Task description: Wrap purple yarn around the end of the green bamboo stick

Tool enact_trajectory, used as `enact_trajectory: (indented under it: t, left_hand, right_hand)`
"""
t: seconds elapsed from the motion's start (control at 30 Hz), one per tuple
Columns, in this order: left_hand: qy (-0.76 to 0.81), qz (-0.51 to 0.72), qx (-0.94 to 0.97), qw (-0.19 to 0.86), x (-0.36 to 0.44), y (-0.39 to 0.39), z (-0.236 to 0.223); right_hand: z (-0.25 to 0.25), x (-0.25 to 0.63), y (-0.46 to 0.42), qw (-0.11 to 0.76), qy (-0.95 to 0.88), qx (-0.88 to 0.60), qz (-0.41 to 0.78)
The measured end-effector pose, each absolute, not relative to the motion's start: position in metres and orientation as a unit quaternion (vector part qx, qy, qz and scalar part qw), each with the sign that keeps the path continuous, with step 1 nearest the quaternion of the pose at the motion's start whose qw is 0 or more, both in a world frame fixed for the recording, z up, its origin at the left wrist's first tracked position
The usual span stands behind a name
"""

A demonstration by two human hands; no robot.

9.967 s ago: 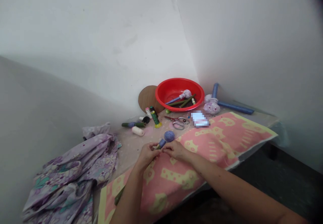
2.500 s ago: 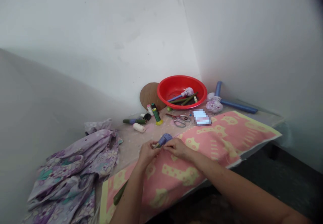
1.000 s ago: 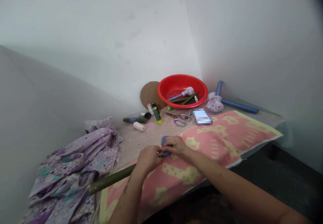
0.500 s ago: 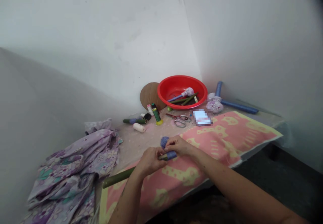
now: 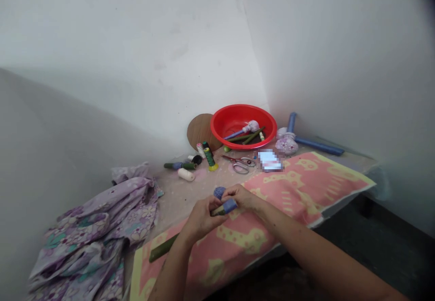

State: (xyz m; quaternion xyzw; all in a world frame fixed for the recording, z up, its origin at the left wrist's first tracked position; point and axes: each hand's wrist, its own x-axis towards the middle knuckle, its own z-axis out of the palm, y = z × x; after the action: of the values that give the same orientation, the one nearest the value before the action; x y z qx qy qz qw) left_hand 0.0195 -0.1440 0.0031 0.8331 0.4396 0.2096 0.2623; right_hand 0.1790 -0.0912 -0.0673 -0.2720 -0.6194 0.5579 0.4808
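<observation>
A green bamboo stick (image 5: 163,248) slants across the pink and yellow cloth (image 5: 244,242), its far end wound with blue yarn (image 5: 230,206). My left hand (image 5: 203,221) is closed around the stick just short of the wound part. Beside that end, my right hand (image 5: 240,197) has its fingers pinched together on the blue yarn, against a small ball of yarn (image 5: 219,192). The ball lies partly behind the fingers, and the strand between ball and stick is too fine to make out.
Behind my hands lie scissors (image 5: 240,165), a phone with a blurred screen (image 5: 270,160), thread spools (image 5: 210,158) and a white spool (image 5: 186,174). A red basin (image 5: 217,131) holds sticks. Yarn-wrapped sticks (image 5: 319,145) lie right, floral fabric (image 5: 98,228) left, cardboard (image 5: 200,131) against the wall.
The stick's near end has swung slightly right and down, and its wound end has tilted up a little. Both hands stay close together. The whole view has shifted slightly.
</observation>
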Motion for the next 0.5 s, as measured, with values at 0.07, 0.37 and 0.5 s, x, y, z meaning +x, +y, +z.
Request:
enact_trajectory:
  t: [0.07,0.37,0.5]
  left_hand:
    - [0.439,0.237,0.817,0.29,0.02,-0.143,0.003]
    - [0.453,0.33,0.747,0.358,0.021,-0.138,-0.002]
    - [0.462,0.358,0.714,0.385,0.02,-0.143,0.008]
  right_hand:
    - [-0.07,0.178,-0.089,0.496,-0.612,-0.26,0.558]
    - [-0.075,0.175,-0.085,0.512,-0.685,-0.24,0.459]
    - [-0.078,0.171,-0.081,0.483,-0.759,-0.278,0.336]
